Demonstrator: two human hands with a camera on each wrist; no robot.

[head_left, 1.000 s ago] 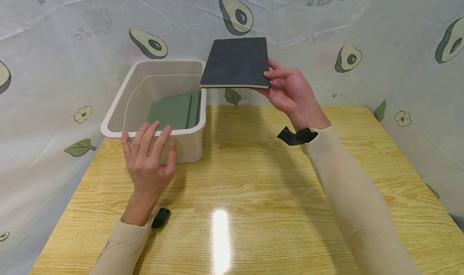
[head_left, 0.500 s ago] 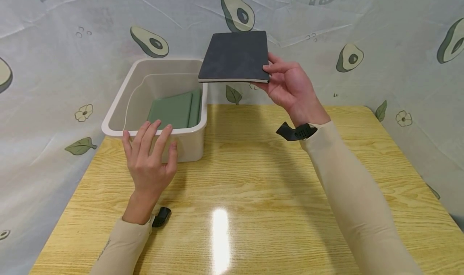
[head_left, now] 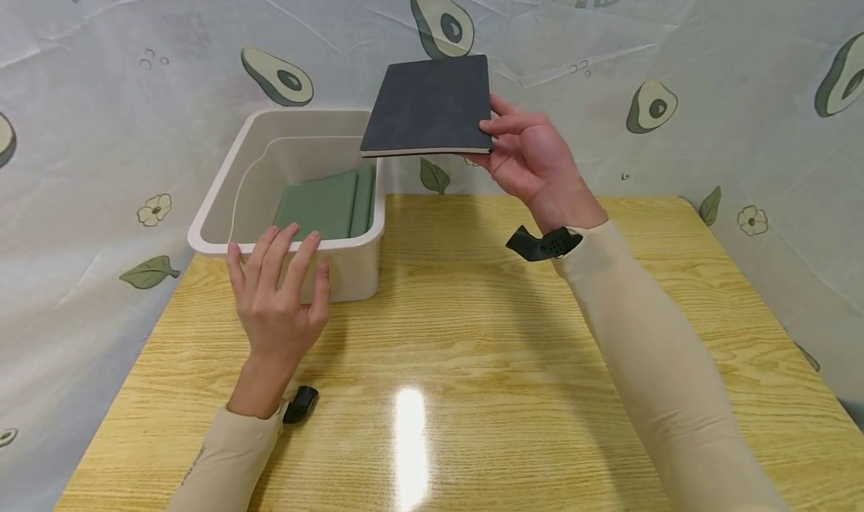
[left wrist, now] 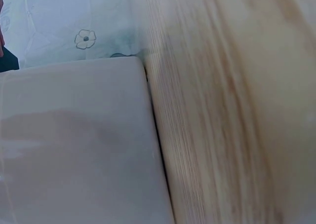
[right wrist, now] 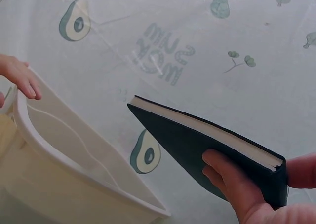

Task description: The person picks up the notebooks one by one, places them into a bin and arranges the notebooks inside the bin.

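Observation:
In the head view my right hand point(head_left: 533, 148) pinches a dark notebook point(head_left: 432, 107) by its right edge, thumb on top and fingers beneath. The notebook is held in the air, nearly flat, its left edge over the right rim of a pale plastic bin point(head_left: 381, 220). My left hand point(head_left: 277, 298) has its fingers extended and rests the fingertips on the bin's front rim. Inside the bin lie green notebooks or folders point(head_left: 317, 205), partly hidden by the front wall. In the right wrist view the notebook's point(right wrist: 212, 150) pale page edges show between its covers.
The bin stands at the back left of a wooden table point(head_left: 472, 332). Behind and beside the table hangs a pale cloth point(head_left: 540, 40) printed with avocados, leaves and flowers. A bright light reflection point(head_left: 410, 444) lies on the tabletop near the front.
My right hand has raised the notebook slightly, then shifted it a little left toward the bin. The left hand and the bin have stayed in place.

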